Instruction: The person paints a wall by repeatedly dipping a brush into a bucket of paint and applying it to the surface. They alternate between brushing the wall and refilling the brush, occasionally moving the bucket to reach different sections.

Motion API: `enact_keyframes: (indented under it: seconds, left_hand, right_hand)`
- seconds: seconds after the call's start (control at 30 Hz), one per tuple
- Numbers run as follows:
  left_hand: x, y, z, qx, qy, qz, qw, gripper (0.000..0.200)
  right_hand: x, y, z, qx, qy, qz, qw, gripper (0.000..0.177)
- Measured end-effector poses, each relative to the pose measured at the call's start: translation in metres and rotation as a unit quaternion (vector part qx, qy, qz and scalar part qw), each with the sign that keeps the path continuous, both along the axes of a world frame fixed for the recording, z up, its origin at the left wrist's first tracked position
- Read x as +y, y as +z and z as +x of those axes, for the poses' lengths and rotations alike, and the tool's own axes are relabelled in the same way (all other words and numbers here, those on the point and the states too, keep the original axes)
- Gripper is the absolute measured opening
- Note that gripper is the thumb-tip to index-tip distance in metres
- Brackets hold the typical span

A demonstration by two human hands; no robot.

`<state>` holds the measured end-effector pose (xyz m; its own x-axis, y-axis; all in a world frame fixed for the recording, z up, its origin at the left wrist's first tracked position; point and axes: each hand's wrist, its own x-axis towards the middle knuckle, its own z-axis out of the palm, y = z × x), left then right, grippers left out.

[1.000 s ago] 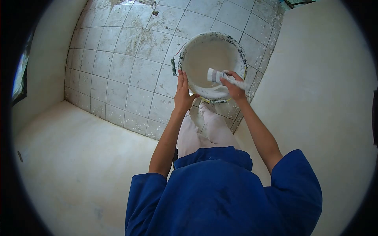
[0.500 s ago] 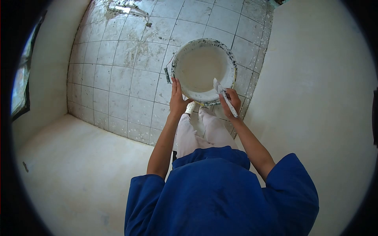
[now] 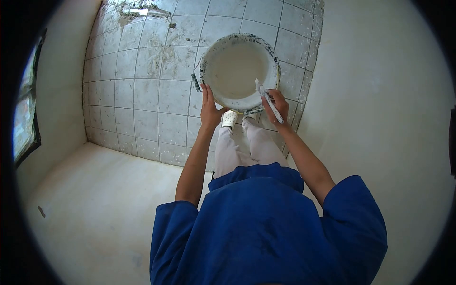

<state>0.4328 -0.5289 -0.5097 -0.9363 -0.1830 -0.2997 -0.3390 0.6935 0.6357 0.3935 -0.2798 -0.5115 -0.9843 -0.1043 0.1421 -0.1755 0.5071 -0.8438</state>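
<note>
A round bucket (image 3: pixel 237 103) with dark smears around its rim is in front of me, seen from above. Off-white liquid that looks like paint (image 3: pixel 237 69) covers its bottom. My left hand (image 3: pixel 211 111) grips the bucket's near left side, fingers along the wall and thumb apart at the near edge. In my right hand (image 3: pixel 281 105) is a white-smeared paintbrush (image 3: pixel 269 100), its head pointing up over the near right rim. That same hand rests against the bucket's right side. The bucket's dark handle grip (image 3: pixel 195 82) hangs out on the left.
Grey floor tiles (image 3: pixel 147 99) spread ahead and to the left, splashed with white spots. A dirty patch with a shiny strip (image 3: pixel 138 11) lies at the far left. Pale walls (image 3: pixel 375 118) stand on the right and left. My feet in white clogs (image 3: pixel 229 118) are just below the bucket.
The bucket, both hands and the brush sit a little higher and further left in view. More of my clogs shows. Both holds are the same.
</note>
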Motion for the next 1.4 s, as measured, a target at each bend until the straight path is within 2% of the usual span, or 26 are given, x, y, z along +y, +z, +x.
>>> enact_keyframes:
  seconds: [0.07,0.1,0.3,0.4,0.5,0.6,0.63,0.67,0.73,0.8,0.9,1.07,1.1,1.17,1.2,1.23,1.27,1.3,1.33,1.37,1.4]
  left_hand:
    - [-0.001,0.0,0.0,-0.007,-0.001,0.003,1.0,0.125]
    - [0.0,-0.002,0.0,0.029,0.005,-0.01,1.0,0.124]
    - [0.0,0.001,-0.002,0.002,0.014,0.002,1.0,0.124]
    - [0.0,0.003,-0.001,-0.009,0.011,-0.004,1.0,0.123]
    - [-0.001,0.004,-0.003,-0.013,0.014,-0.004,1.0,0.123]
    - [-0.001,0.002,0.006,0.006,0.008,-0.007,1.0,0.123]
    - [-0.002,0.0,0.002,0.028,0.004,-0.009,1.0,0.123]
    - [-0.002,-0.002,0.0,0.029,0.004,-0.007,1.0,0.123]
    - [-0.003,-0.001,0.004,0.027,-0.002,-0.004,1.0,0.123]
    - [-0.003,0.001,0.002,0.014,-0.01,-0.012,1.0,0.123]
    - [-0.006,0.004,0.004,0.012,-0.037,-0.027,0.999,0.123]
    - [-0.017,-0.007,0.007,0.018,-0.095,-0.053,0.994,0.123]
    - [-0.02,-0.004,0.007,0.008,-0.11,-0.042,0.993,0.12]
    - [-0.029,-0.017,0.011,0.066,-0.144,-0.028,0.987,0.114]
    - [-0.033,-0.015,0.008,0.041,-0.157,-0.029,0.986,0.106]
    - [-0.049,-0.038,0.006,0.079,-0.221,-0.023,0.972,0.1]
    - [-0.053,-0.032,0.004,0.07,-0.185,0.083,0.977,0.095]
    - [-0.062,-0.049,0.0,0.122,-0.226,0.044,0.966,0.091]
    - [-0.058,-0.027,-0.008,0.093,-0.248,0.082,0.961,0.09]
    - [-0.061,-0.037,-0.014,0.088,-0.261,0.08,0.958,0.089]
    - [-0.056,-0.025,-0.02,0.116,-0.306,0.075,0.942,0.088]
  right_hand:
    - [-0.003,0.0,-0.001,0.021,-0.009,-0.008,1.0,0.026]
    - [-0.001,-0.002,-0.002,0.03,0.007,0.013,0.999,0.025]
    - [-0.004,0.002,-0.009,0.029,0.024,0.002,0.999,0.024]
    - [-0.004,0.002,-0.011,-0.026,0.048,0.018,0.998,0.023]
    - [-0.004,0.004,-0.017,0.024,0.039,0.007,0.999,0.024]
    - [0.003,-0.01,-0.016,-0.012,0.031,0.027,0.999,0.027]
    - [0.002,-0.021,-0.021,-0.063,-0.024,-0.063,0.996,0.027]
    - [-0.001,-0.032,-0.02,-0.114,-0.079,-0.153,0.978,0.027]
    - [0.001,-0.026,-0.026,-0.236,-0.182,-0.308,0.904,0.027]
    - [0.004,-0.01,-0.036,-0.367,-0.271,-0.436,0.775,0.025]
    - [0.015,-0.003,-0.041,-0.396,-0.252,-0.567,0.677,0.022]
    - [0.003,0.033,-0.032,-0.327,-0.253,-0.658,0.63,0.017]
    - [0.002,0.04,-0.03,-0.305,-0.248,-0.677,0.623,0.016]
    - [0.0,0.063,-0.015,-0.248,-0.265,-0.708,0.606,0.017]
    - [0.0,0.076,-0.005,-0.209,-0.274,-0.722,0.6,0.018]
    - [0.0,0.097,0.006,-0.184,-0.315,-0.74,0.565,0.014]
    - [0.001,0.12,0.019,-0.144,-0.354,-0.758,0.528,0.012]
    - [0.009,0.124,0.039,-0.103,-0.36,-0.764,0.525,0.017]
    - [0.017,0.143,0.059,-0.062,-0.371,-0.766,0.522,0.013]
    - [0.028,0.167,0.08,-0.026,-0.413,-0.761,0.499,0.012]
    - [0.042,0.184,0.105,0.021,-0.419,-0.763,0.492,0.017]
